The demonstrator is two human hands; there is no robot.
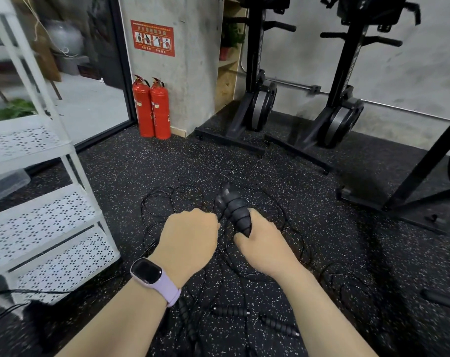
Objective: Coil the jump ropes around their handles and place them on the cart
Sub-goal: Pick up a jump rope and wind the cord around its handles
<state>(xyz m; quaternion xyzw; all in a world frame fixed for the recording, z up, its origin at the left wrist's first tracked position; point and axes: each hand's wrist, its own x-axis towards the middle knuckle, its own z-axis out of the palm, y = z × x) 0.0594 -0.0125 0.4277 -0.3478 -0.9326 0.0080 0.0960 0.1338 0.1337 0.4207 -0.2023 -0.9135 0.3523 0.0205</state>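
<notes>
The pair of black ribbed foam jump-rope handles (232, 211) stands bunched together, held up above the floor in front of the person, with the right hand (260, 242) curled round the lower end and the tips pointing away and up. The left hand (190, 233) is closed into a fist just beside the handles, apparently pinching the thin black rope cord (220, 220) where it leaves them, though the cord inside the fist is hidden. To my eye this is the winding step, barely started: no turns of cord are plainly visible on the grips. It should go best if the right hand keeps both handles pressed side by side, while the left feeds the cord under light tension, laying turns next to each other and drawing slack slowly so the loops on the floor do not snag the other ropes. The loose cords (167, 202) sprawl in tangled loops over the black speckled rubber floor (120, 166), so how many ropes lie there cannot be counted from the cords. Three further ribbed handles (230, 311) lie near the bottom of the view, making five handles that I can count. The white perforated metal cart (51, 238), showing three shelves, stands to the left, holding no rope. Beyond stand two red fire extinguishers (151, 109).
</notes>
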